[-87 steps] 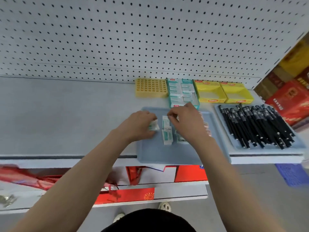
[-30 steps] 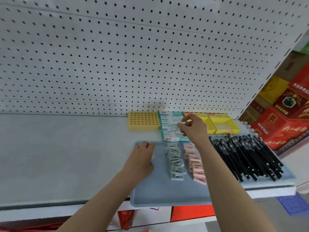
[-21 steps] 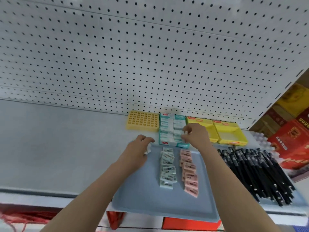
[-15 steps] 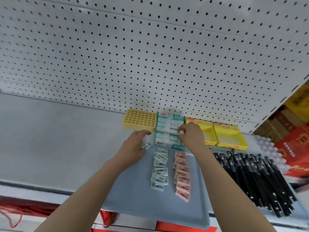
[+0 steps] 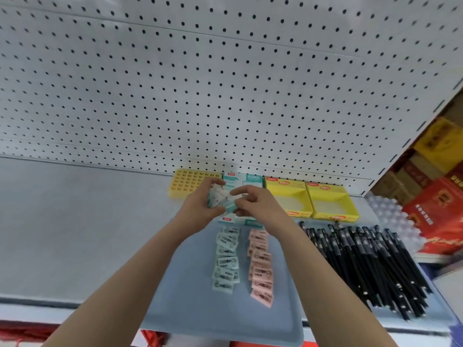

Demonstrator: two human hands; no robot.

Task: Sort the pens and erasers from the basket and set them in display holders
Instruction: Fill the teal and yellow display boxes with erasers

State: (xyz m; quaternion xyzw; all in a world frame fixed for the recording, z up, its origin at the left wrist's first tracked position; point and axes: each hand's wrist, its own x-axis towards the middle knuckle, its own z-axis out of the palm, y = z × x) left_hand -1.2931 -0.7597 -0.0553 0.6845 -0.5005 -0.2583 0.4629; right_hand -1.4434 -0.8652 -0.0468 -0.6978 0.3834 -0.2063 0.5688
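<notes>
"4B" on the green erasers (image 5: 226,250) and pink erasers (image 5: 260,271); print on the yellow boxes (image 5: 285,190) illegible

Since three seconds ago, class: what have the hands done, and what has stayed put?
Both hands left the blue tray for the teal box: the left hand grips a stack of erasers, the right hand pinches its end. The eraser rows, pens and yellow holders stayed.

A: Where are the hands?
B: Both meet at the middle of the frame. The left hand (image 5: 200,207) curls its fingers round some erasers (image 5: 218,196).
A: And the right?
B: The right hand (image 5: 259,206) pinches the same erasers. Both forearms reach up from the lower edge.
</notes>
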